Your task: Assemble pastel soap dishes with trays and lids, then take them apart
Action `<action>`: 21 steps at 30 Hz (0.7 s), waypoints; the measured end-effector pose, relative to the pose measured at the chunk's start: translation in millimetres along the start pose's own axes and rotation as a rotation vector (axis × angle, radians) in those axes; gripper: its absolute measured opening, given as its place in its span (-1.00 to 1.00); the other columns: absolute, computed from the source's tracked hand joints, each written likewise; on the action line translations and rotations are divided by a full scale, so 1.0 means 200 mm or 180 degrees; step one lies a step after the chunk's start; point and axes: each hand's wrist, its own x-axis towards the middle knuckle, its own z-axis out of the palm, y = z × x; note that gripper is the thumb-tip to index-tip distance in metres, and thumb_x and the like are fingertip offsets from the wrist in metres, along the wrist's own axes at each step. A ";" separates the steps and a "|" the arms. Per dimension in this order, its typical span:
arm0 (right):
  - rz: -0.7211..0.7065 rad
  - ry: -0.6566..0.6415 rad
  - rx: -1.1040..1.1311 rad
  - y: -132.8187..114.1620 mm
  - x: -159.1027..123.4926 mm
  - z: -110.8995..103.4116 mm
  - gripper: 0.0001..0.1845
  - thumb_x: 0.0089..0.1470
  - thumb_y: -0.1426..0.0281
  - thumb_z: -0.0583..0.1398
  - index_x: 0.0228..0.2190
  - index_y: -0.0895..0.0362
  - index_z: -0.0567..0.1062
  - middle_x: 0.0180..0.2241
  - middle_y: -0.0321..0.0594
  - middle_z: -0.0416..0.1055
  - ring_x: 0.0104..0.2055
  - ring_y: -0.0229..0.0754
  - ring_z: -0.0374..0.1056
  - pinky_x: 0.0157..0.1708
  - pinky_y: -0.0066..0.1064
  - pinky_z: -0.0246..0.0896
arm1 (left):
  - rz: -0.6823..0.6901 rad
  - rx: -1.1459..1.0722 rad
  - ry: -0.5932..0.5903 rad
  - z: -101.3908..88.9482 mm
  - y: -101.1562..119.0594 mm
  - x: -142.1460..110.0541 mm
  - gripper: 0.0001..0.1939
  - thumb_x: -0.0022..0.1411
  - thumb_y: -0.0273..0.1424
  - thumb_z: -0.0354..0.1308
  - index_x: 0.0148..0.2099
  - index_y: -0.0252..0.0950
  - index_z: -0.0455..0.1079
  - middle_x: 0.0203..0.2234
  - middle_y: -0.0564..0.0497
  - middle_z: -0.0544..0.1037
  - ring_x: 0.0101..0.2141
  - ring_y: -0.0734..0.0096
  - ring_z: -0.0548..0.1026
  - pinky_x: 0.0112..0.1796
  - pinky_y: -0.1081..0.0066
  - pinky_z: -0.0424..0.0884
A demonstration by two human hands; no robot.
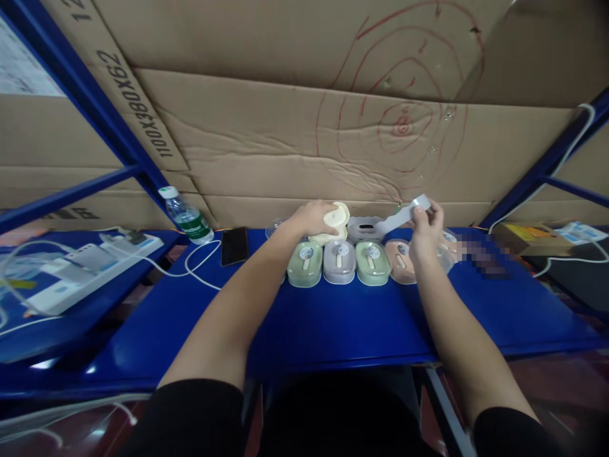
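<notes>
My left hand [314, 217] is closed on a cream-coloured box part [337, 218] behind the front row of boxes. My right hand [427, 223] pinches the end of a pale grey-white strip [398, 219]. This strip runs down left toward a lavender piece with a dark slot [365, 232]; whether they are joined I cannot tell. In front stand small clear-lidded boxes: a green box [305, 270], a lavender box [339, 266], another green box [373, 268] and a pink box [400, 265]. Each carries a round label and a pale stick-like piece on top.
On the blue table [333, 324], a phone [235, 246] and a water bottle [189, 219] are at the left. A power strip [90, 273] with cables lies further left. Cardboard [266, 139] rises behind; an open carton [533, 240] is at the right.
</notes>
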 end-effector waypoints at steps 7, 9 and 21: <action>0.0144 -0.0172 -0.0024 0.00 -0.07 0.04 -0.12 -0.09 -0.04 0.50 0.15 0.00 0.37 0.16 -0.04 0.50 0.16 0.08 0.53 0.21 0.08 0.48 | -0.0136 0.0738 -0.0717 0.02 0.03 0.12 -0.13 0.11 0.00 0.56 0.43 -0.02 0.50 0.41 -0.17 0.50 0.39 -0.29 0.41 0.35 -0.07 0.29; 0.0071 -0.0241 -0.0071 0.01 -0.08 0.04 -0.14 -0.03 -0.03 0.47 0.20 -0.02 0.34 0.20 -0.02 0.47 0.21 0.10 0.50 0.26 0.09 0.45 | -0.0052 0.0818 -0.0601 0.05 0.04 0.09 -0.29 0.17 -0.02 0.54 0.33 -0.05 0.59 0.41 -0.20 0.49 0.40 -0.31 0.39 0.39 -0.17 0.18; 0.0010 -0.0493 -0.0525 0.09 -0.09 0.03 -0.11 0.19 -0.06 0.31 0.41 -0.09 0.19 0.33 0.04 0.35 0.32 0.18 0.44 0.19 0.11 0.51 | -0.0226 0.0718 -0.0415 0.15 -0.03 -0.06 -0.63 0.38 -0.41 0.24 0.16 -0.09 0.68 0.19 -0.10 0.70 0.21 0.00 0.59 0.27 0.02 0.34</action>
